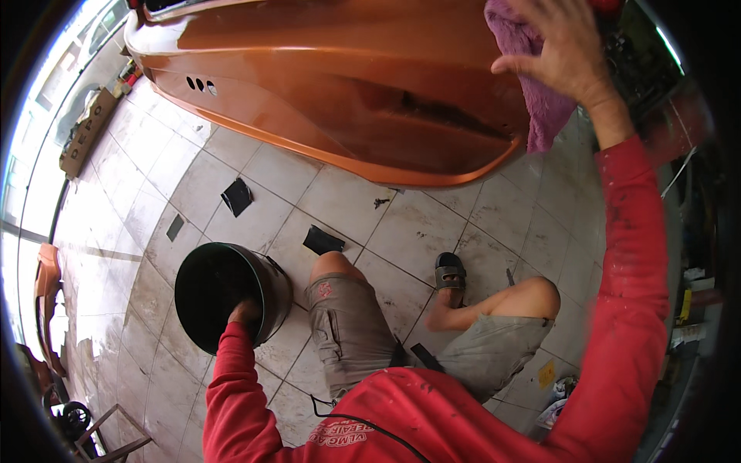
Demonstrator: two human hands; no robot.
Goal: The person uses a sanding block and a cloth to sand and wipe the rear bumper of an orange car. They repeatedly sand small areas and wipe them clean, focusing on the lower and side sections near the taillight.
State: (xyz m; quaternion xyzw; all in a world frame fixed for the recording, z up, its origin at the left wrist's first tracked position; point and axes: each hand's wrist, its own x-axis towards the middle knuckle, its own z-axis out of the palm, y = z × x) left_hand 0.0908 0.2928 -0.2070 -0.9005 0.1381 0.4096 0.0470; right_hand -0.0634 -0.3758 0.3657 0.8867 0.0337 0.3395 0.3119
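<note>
Purple cloth [545,112] hangs lengthwise at the right hand [570,58], free end downward.

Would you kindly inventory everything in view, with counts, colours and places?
car body panel: one, orange, top centre
cloth: one, purple, upper right
tiled floor: one, whitish, throughout
bucket: one, black, left of centre
flat pieces: three, dark, floor near bucket
cardboard box: one, brown, upper left
curved part: one, orange, left edge
metal frame: one, brownish, bottom left
clutter: uncounted, dark, right edge
sandal: one, dark, right of centre
legs: two, khaki shorts, lower centre
sweatshirt: one, red, bottom
left hand: one, red sleeve, inside bucket
right hand: one, red sleeve, against cloth
</note>
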